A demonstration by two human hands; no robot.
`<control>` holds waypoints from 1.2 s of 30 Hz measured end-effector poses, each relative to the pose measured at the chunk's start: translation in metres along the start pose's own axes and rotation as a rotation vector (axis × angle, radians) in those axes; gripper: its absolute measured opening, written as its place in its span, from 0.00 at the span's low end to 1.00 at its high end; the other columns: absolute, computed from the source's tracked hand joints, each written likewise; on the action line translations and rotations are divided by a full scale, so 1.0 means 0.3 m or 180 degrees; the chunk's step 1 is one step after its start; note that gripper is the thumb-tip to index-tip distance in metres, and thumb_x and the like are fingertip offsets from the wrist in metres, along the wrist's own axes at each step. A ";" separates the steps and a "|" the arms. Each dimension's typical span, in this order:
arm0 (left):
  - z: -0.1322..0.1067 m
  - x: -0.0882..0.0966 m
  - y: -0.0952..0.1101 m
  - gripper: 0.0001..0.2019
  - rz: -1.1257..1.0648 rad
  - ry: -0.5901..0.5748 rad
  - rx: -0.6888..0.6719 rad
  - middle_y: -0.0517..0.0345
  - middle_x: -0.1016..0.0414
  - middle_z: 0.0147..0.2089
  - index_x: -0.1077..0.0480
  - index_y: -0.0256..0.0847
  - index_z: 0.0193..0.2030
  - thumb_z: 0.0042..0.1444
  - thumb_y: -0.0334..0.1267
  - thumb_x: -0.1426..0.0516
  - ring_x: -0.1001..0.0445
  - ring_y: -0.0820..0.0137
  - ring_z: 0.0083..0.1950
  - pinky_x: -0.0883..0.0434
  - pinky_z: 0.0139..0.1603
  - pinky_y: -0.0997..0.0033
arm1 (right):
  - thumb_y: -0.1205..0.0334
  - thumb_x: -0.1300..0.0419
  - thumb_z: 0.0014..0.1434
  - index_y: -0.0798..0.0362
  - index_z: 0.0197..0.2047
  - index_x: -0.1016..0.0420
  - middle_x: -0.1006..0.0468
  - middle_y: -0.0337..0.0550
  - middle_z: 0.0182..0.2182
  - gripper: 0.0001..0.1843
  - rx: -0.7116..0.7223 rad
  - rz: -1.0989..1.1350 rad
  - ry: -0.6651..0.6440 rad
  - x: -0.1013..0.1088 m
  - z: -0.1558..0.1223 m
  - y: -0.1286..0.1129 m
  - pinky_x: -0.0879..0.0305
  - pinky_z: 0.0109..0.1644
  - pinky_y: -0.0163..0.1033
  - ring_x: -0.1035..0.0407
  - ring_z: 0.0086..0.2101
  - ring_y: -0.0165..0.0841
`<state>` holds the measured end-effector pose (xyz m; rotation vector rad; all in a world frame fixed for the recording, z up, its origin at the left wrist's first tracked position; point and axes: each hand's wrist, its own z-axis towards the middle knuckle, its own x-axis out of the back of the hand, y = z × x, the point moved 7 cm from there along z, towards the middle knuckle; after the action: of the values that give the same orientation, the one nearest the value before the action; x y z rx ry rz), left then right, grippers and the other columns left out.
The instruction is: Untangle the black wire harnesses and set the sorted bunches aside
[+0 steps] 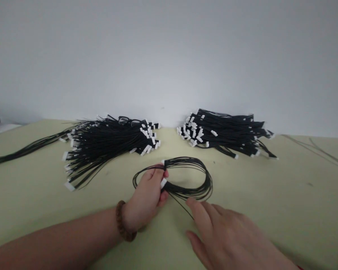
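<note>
Over at the far left, some white papers (0, 127) lie at the edge of a pale green surface (270, 187), and a long hank of black wires (25, 152) trails away from the left pile of connector-ended wires (112, 144). That pile fans out, its white plastic connectors bunched at both ends, as if the wires were laid down with their ends together. Black-framed glasses (128, 121) rest at its far side, well away from the hands.

Nearer the middle, the left hand (145, 198), with a wooden bead bracelet (126, 221) on its wrist, has a closed grip on a coiled bundle of black wires (191, 180), pinching where the loops meet so that one hold gathers them all. A white connector (163, 183) sticks out just beside the fingers. One thin strand (181, 206) strays from the coil toward the right hand (222, 232), whose grip is open and empty, its fingers spread low on the surface just beside the coil.

Further right, a second pile of connector-ended wires (222, 133) lies with its connectors massed at the near end, and a few thin stray wires (318, 150) cross the far right corner.
</note>
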<state>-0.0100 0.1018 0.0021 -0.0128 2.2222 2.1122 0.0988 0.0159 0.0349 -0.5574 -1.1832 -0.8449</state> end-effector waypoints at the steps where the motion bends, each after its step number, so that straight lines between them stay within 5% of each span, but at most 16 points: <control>1: 0.003 0.007 -0.012 0.07 -0.0033 0.0080 0.0162 0.62 0.43 0.20 0.38 0.39 0.23 0.50 0.38 0.48 0.44 0.77 0.17 0.45 0.14 0.80 | 0.74 0.45 0.45 0.55 0.38 0.35 0.29 0.40 0.25 0.14 -0.0050 0.0178 -0.0123 -0.020 -0.001 -0.002 0.39 0.22 0.37 0.34 0.22 0.34; 3: 0.006 0.014 -0.048 0.07 -0.0122 0.0240 0.0492 0.63 0.43 0.21 0.38 0.40 0.25 0.50 0.39 0.48 0.45 0.78 0.17 0.47 0.13 0.81 | 0.77 0.47 0.48 0.54 0.38 0.33 0.28 0.39 0.28 0.14 0.0114 0.1077 -0.0374 -0.038 0.006 -0.008 0.37 0.27 0.35 0.32 0.26 0.32; 6: 0.011 0.006 -0.076 0.09 -0.0133 0.0275 0.0522 0.65 0.44 0.21 0.40 0.40 0.28 0.52 0.43 0.50 0.47 0.80 0.16 0.49 0.12 0.83 | 0.73 0.53 0.55 0.54 0.33 0.31 0.28 0.37 0.25 0.11 0.0441 0.3395 -0.0741 -0.011 0.033 0.024 0.36 0.36 0.32 0.31 0.29 0.26; 8: 0.014 -0.002 -0.081 0.10 -0.0042 0.0190 0.0471 0.66 0.44 0.21 0.41 0.40 0.29 0.54 0.44 0.52 0.47 0.81 0.16 0.48 0.12 0.84 | 0.67 0.57 0.56 0.56 0.29 0.34 0.32 0.39 0.21 0.12 0.0105 0.4880 -0.0144 0.033 0.067 0.139 0.38 0.27 0.32 0.36 0.21 0.26; 11: 0.013 -0.004 -0.081 0.12 0.0078 0.0151 0.0473 0.67 0.45 0.21 0.41 0.39 0.30 0.55 0.46 0.53 0.47 0.82 0.16 0.48 0.12 0.85 | 0.66 0.61 0.58 0.54 0.33 0.39 0.44 0.34 0.20 0.11 -0.0414 0.5212 0.0771 0.062 0.093 0.311 0.44 0.22 0.28 0.44 0.19 0.24; 15: 0.011 -0.004 -0.073 0.12 0.0179 0.0117 0.0441 0.67 0.44 0.21 0.41 0.39 0.31 0.55 0.46 0.53 0.45 0.81 0.17 0.46 0.13 0.86 | 0.63 0.64 0.64 0.51 0.32 0.44 0.43 0.37 0.28 0.12 -0.0721 0.5180 0.1621 0.150 0.081 0.419 0.38 0.33 0.30 0.40 0.28 0.23; 17: 0.007 -0.011 -0.068 0.12 0.0210 0.0044 0.0352 0.67 0.44 0.21 0.41 0.39 0.31 0.55 0.47 0.53 0.44 0.81 0.17 0.46 0.13 0.86 | 0.60 0.65 0.65 0.50 0.32 0.45 0.43 0.35 0.27 0.14 -0.0867 0.5284 0.1930 0.208 0.060 0.417 0.38 0.31 0.28 0.40 0.26 0.22; 20: -0.014 -0.023 -0.061 0.15 0.0177 -0.0074 0.0163 0.68 0.44 0.20 0.41 0.39 0.30 0.56 0.49 0.54 0.45 0.81 0.16 0.46 0.13 0.86 | 0.60 0.56 0.63 0.49 0.36 0.40 0.41 0.31 0.19 0.06 -0.0802 0.4987 0.1128 0.233 0.056 0.299 0.43 0.20 0.26 0.43 0.16 0.21; 23: -0.051 -0.043 -0.040 0.18 0.0236 -0.0364 -0.0224 0.67 0.45 0.19 0.43 0.39 0.27 0.57 0.52 0.56 0.47 0.81 0.16 0.47 0.14 0.83 | 0.63 0.50 0.59 0.49 0.43 0.39 0.29 0.32 0.21 0.08 -0.0944 0.3774 0.0046 0.153 0.035 0.171 0.37 0.26 0.30 0.32 0.22 0.25; 28: -0.107 -0.071 -0.017 0.21 0.0455 -0.0909 -0.0673 0.65 0.45 0.19 0.44 0.38 0.24 0.60 0.50 0.60 0.46 0.81 0.18 0.46 0.17 0.80 | 0.64 0.50 0.60 0.51 0.32 0.35 0.29 0.34 0.24 0.05 -0.0614 0.1124 0.0461 0.104 0.006 0.096 0.45 0.25 0.34 0.34 0.23 0.27; 36: -0.115 -0.071 -0.040 0.20 0.0548 -0.1118 -0.0836 0.63 0.44 0.21 0.42 0.38 0.26 0.61 0.47 0.61 0.44 0.79 0.21 0.45 0.21 0.78 | 0.67 0.53 0.61 0.52 0.27 0.40 0.33 0.33 0.21 0.10 0.0040 0.0686 0.0910 0.133 0.008 0.053 0.51 0.24 0.37 0.39 0.21 0.29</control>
<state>0.0104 0.0657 -0.0070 0.5093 1.7949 2.2644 0.1159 0.0162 0.0743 -0.5238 -0.8506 -0.7052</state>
